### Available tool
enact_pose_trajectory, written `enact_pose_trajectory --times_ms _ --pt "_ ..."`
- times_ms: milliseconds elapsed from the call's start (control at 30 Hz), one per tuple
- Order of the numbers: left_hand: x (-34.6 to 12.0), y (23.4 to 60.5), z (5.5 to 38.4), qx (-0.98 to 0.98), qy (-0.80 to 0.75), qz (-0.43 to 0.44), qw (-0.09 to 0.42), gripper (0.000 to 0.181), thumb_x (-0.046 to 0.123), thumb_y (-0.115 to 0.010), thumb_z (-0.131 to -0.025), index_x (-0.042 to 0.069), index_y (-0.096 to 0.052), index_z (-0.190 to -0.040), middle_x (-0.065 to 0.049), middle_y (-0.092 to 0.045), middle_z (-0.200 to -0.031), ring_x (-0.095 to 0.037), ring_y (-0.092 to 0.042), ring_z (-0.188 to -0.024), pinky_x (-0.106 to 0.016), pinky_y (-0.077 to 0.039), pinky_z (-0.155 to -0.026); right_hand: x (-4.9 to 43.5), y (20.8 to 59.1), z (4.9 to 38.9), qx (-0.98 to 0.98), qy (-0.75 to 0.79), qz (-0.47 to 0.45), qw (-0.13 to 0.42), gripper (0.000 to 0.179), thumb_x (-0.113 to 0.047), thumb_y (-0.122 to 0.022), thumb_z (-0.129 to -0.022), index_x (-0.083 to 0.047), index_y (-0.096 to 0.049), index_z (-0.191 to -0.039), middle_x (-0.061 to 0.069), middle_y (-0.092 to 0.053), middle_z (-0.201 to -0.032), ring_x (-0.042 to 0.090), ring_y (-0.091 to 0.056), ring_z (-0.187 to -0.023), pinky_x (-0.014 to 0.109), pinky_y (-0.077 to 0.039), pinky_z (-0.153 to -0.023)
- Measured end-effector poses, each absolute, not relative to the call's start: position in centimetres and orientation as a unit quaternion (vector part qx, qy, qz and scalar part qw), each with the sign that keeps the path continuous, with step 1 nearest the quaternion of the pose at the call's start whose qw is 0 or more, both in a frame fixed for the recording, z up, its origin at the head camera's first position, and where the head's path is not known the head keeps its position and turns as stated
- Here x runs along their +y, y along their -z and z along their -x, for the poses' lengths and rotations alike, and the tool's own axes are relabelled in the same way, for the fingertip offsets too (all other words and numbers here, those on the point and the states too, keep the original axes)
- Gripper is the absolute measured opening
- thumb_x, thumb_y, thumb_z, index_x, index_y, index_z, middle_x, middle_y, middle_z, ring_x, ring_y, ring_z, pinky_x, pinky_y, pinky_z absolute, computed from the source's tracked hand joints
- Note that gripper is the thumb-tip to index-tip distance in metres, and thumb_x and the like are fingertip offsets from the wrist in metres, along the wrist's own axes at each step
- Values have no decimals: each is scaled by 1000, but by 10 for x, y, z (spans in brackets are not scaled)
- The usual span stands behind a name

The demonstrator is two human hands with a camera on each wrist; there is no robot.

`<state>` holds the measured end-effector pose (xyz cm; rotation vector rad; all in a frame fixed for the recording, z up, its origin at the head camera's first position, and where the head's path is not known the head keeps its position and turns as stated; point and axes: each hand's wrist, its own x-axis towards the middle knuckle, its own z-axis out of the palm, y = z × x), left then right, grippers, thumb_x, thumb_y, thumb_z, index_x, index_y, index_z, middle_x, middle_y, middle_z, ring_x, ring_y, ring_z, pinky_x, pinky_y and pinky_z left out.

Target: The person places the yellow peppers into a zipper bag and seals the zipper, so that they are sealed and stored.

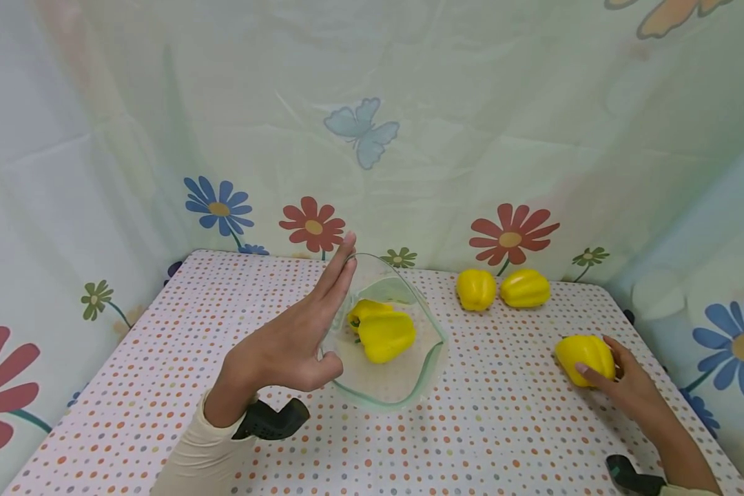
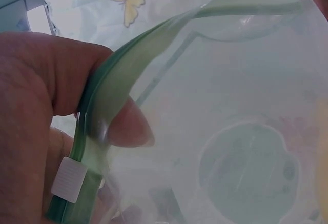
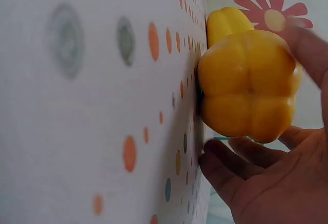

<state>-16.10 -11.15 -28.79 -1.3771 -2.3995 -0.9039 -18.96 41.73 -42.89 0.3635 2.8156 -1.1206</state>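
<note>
A clear zip bag (image 1: 430,386) with a green-edged mouth lies open on the table, with yellow bell peppers (image 1: 387,337) inside. My left hand (image 1: 285,344) holds the bag's left rim, its fingers extended up along the edge. In the left wrist view, the thumb tip shows through the plastic beside the green zip strip (image 2: 105,88), above a white slider (image 2: 69,179). Over at the right, my right hand (image 1: 635,386) has its thumb and fingers around another yellow bell pepper (image 1: 579,358). That pepper (image 3: 248,88) sits at the table surface, its lobed end facing the wrist camera.
Two more yellow bell peppers, one (image 1: 476,289) beside the other (image 1: 525,288), stand near the table's back edge. A white dotted cloth (image 1: 496,427) covers the table. Behind and at the sides hangs a curtain (image 1: 434,138) printed with flowers and butterflies.
</note>
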Motion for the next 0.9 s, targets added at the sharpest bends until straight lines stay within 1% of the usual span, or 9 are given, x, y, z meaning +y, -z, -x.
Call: enact_pose_trajectory --times_ms 133,300,433,567,700,900 --pt "-111 288 161 -821 309 467 114 109 8 -56 -65 1 7 -153 -6 23 -159 -21 -1 -148 -36 -35 -106 418 428 191 930 345 -115 52 103 -56 -51 -93 6 9 -150 47 -12 -143 61 -25 -125 70 -29 -96" --pt "-111 288 161 -819 308 470 114 108 8 -55 -65 0 7 -153 -6 23 -159 -23 1 -148 -38 -32 -109 415 428 190 933 336 -115 48 104 -58 -51 -92 6 6 -150 46 -12 -144 62 -24 -125 69 -29 -96" --pt "-110 288 161 -817 307 475 113 108 8 -54 -65 -1 7 -153 -7 24 -159 -23 1 -148 -36 -36 -106 410 425 190 937 332 -104 37 103 -59 -51 -91 5 4 -152 45 -14 -145 62 -25 -126 69 -30 -95" --pt "-109 288 162 -815 308 477 114 108 8 -54 -65 0 7 -153 -7 24 -159 -23 0 -148 -35 -37 -105 402 420 188 943 323 -79 8 99 -55 -52 -93 5 0 -152 45 -19 -144 62 -30 -123 67 -37 -92" --pt "-109 288 161 -817 309 474 114 109 8 -55 -64 0 7 -153 -6 24 -159 -22 0 -148 -36 -36 -106 391 412 186 945 324 -54 -9 95 -51 -54 -94 5 -4 -152 44 -25 -142 61 -35 -120 61 -42 -88" --pt "-108 289 160 -815 315 474 109 109 8 -55 -65 0 7 -153 -7 24 -159 -23 2 -148 -38 -33 -108 370 397 183 940 341 -14 -31 89 -42 -58 -95 1 -7 -154 40 -27 -145 58 -40 -119 56 -44 -86"
